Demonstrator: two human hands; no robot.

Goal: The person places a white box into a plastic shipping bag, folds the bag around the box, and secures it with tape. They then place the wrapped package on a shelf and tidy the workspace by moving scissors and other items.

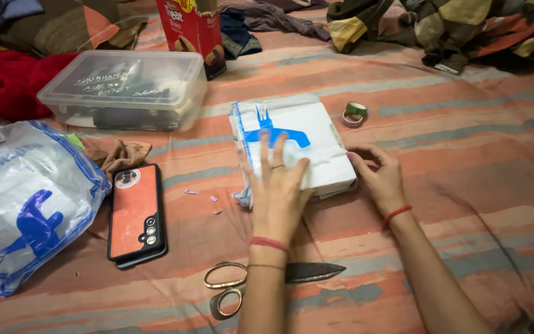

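The parcel (292, 145) lies on the bed (465, 185), under and just ahead of both hands. It is a flat, box-shaped package in white plastic film with a blue print. The left hand (277, 188) rests flat on top, fingers spread, pressing down and gripping nothing. The right hand (379, 176) touches the near right corner with its fingers curled against the edge; no firm grip shows.

Handling, judged from its look: light, with a stiff core. The film is probably slippery and creases easily. Hold it by the two side edges, not by the loose film bunched at the near left corner.

Not determinable: the contents, the underside, and how the wrap is sealed. The left forearm covers part of the scissors (261, 281) lying nearer the body. A tape roll (355, 114) lies beyond the right hand.
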